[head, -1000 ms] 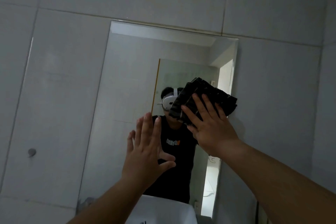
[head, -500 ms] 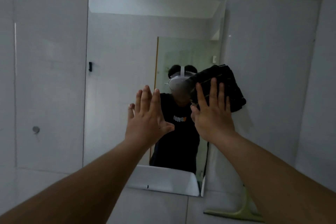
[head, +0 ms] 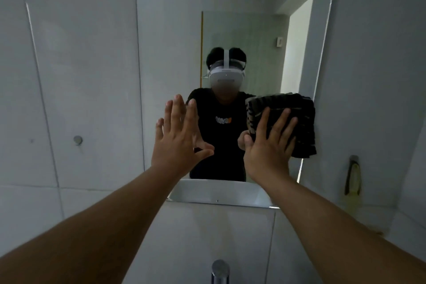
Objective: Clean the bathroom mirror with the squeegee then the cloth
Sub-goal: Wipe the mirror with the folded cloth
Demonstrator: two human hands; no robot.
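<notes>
**Mirror under the cloth, low right corner**

Mirror (head: 175, 53) hangs on the pale tiled wall (head: 69, 76) above a chrome tap (head: 220, 271) at the bottom edge of the view. A folded black cloth (head: 297, 120) lies flat on the glass near the mirror's lower right corner, its right side just reaching the mirror's edge. The right hand (head: 268, 147) presses it there with the palm, fingers spread across the fabric. The left hand (head: 178, 136) is raised beside it, well apart from the cloth, flat and empty with fingers splayed; whether it touches the glass cannot be told. A yellow-green squeegee (head: 352, 176) hangs on the wall right of the mirror. A small round metal stud (head: 78, 139) sits on the tile to the left.
</notes>
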